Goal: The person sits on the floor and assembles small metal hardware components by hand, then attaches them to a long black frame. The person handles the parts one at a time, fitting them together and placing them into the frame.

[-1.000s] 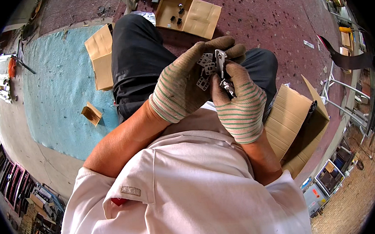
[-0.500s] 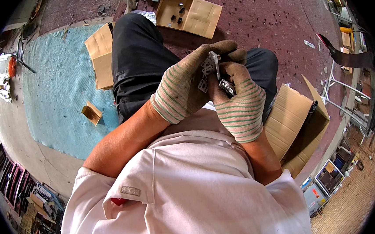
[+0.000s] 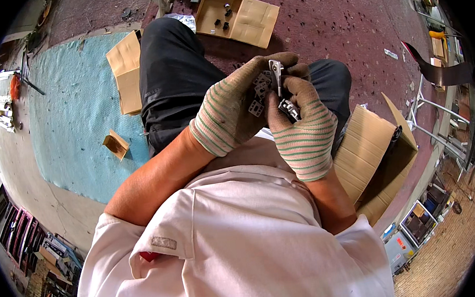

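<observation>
Bright, even daylight with soft shadows under the legs. The centre is sharp; the fisheye bends everything toward a black rim, and the far left edge looks overexposed, maybe from direct sun

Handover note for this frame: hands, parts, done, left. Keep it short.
Left hand: gloved, cupped, holding a bunch of small metal brackets.
Right hand: gloved, fingers pinching one flat metal piece upright against the bunch; another bracket sits in its palm.
Both hands are over the lap, touching.
Parts: open cardboard tray ahead holds a few small dark pieces; big cardboard box at the right.
Done: cannot tell how many are joined.
Left: the pieces in hand and those in the tray look unfinished.
</observation>
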{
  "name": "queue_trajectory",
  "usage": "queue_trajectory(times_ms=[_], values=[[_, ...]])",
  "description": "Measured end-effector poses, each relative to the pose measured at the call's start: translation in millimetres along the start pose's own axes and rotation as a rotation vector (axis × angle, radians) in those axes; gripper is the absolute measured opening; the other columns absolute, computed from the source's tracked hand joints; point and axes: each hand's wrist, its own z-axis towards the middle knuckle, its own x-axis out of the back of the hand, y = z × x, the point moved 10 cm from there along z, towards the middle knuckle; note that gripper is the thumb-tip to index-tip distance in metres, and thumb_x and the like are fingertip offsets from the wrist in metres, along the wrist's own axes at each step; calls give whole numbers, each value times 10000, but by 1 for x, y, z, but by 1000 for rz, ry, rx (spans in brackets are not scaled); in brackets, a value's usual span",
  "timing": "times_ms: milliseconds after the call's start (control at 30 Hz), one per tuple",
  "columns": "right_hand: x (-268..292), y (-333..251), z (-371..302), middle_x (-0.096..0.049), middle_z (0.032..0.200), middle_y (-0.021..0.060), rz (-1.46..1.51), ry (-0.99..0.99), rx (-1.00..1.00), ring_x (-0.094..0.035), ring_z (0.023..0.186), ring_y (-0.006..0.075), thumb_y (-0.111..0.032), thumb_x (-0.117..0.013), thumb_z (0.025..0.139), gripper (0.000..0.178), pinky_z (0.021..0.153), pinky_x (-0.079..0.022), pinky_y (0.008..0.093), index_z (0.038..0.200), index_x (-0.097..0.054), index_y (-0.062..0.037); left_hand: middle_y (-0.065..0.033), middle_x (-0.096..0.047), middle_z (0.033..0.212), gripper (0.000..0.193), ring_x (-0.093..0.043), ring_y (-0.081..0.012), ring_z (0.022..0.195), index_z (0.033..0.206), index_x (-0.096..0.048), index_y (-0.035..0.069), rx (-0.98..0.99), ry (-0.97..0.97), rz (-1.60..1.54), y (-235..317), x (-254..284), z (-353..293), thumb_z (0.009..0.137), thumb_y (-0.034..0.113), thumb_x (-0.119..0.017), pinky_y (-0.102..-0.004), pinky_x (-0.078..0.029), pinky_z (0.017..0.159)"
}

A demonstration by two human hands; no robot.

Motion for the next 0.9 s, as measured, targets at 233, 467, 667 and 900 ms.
queue_trajectory(times_ms=[233,467,667,900], values=[[-11,-1,2,-719,855,111,-86,-87,84,-728,731,225,-104,-757,867,252,661,-564,329,1096,-660,-61,-163,-559,1393,538,-572,-268,1246,1451,-458,2,0,-17,-29,0,-2,-3,1066,377,-446,-395,-472,1086],[-12,-5,3,-737,896,122,-51,-122,88,-748,793,247,-83,-759,855,238,691,-575,336,1072,-665,-59,-158,-558,1388,573,-547,-276,1280,1456,-446,3,7,-2,-35,0,1,-2,1041,394,-508,-401,-457,1102],[-16,-10,4,-729,921,137,10,-148,105,-729,774,297,-87,-752,826,255,669,-573,370,1061,-656,-63,-156,-556,1387,574,-516,-274,1317,1456,-439,0,-3,8,17,2,1,-2,1049,402,-484,-402,-442,1111],[-17,-14,3,-734,883,143,-51,-120,166,-744,774,280,-49,-759,828,278,662,-585,345,1090,-664,-56,-153,-552,1404,572,-499,-276,1341,1469,-436,17,-28,21,46,3,4,-1,1053,408,-471,-404,-427,1127]])
